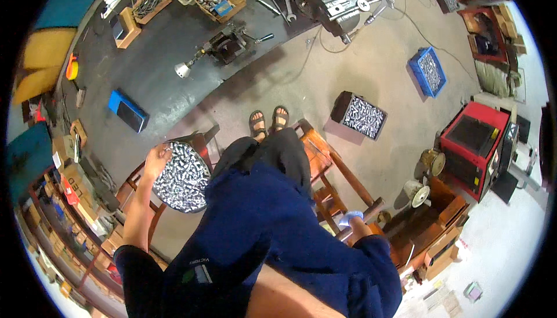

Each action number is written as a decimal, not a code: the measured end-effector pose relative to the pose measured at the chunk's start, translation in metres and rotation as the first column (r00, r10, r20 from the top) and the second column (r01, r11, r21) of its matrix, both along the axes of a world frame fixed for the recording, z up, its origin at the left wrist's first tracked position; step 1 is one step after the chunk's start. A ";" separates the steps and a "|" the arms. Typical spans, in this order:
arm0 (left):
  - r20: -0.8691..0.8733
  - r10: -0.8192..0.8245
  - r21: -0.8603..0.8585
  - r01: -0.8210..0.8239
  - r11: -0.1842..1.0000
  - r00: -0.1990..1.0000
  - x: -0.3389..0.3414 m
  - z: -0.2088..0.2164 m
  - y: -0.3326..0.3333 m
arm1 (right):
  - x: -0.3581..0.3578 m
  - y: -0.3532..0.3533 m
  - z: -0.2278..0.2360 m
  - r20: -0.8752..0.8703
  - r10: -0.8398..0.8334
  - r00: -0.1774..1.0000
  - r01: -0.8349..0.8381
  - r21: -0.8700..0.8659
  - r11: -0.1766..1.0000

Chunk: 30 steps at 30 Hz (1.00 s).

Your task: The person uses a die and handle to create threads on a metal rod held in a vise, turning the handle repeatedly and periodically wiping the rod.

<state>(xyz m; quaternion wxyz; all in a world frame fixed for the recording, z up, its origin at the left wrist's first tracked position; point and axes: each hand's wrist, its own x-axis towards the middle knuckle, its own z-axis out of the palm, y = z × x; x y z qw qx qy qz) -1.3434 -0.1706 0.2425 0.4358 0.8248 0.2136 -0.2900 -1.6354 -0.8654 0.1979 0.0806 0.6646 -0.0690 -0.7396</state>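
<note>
A round dark pan at my left side is heaped with small silver metal cylinders. At its far left rim is my left hand, fingers curled together over the edge of the heap. What they pinch, if anything, is too small to make out. Over on the right, my right hand is by the wooden bar of a chair. Something pale blue covers or lies against its fingers, which are hidden.
Ahead stands a dark workbench with a bench vise, a small clamping fixture, wrenches and a blue box. On the floor are a dark bin and a blue bin of metal parts. A red machine stands right.
</note>
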 end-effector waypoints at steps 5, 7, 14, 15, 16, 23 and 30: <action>-0.155 -0.016 0.031 0.021 0.999 0.988 -0.063 -0.005 -0.001 | -0.005 -0.060 -0.026 -0.132 0.043 0.990 -0.055 -0.083 0.995; -0.182 -0.026 0.094 0.044 0.995 0.983 -0.067 0.000 -0.017 | -0.004 -0.075 -0.034 -0.152 0.011 0.988 -0.027 -0.103 0.994; -0.053 -0.148 0.031 0.149 0.988 0.988 -0.072 0.034 -0.118 | -0.022 -0.118 -0.062 -0.032 -0.029 0.999 0.028 -0.047 0.998; -0.070 -0.183 0.053 0.187 0.981 0.981 -0.071 0.032 -0.124 | -0.017 -0.115 -0.066 -0.030 -0.074 0.997 0.073 -0.032 0.997; -0.042 -0.149 0.033 0.150 0.988 0.988 -0.065 0.035 -0.136 | -0.008 -0.107 -0.064 -0.031 -0.118 0.993 0.117 -0.016 0.993; 0.028 -0.054 0.213 0.046 0.976 0.998 -0.106 0.066 -0.147 | 0.043 -0.091 -0.089 0.020 -0.229 0.973 0.227 0.096 0.969; 0.192 0.390 0.091 -0.412 0.906 0.901 -0.307 -0.018 -0.092 | 0.234 0.041 -0.105 0.086 -0.864 0.497 0.777 0.399 0.487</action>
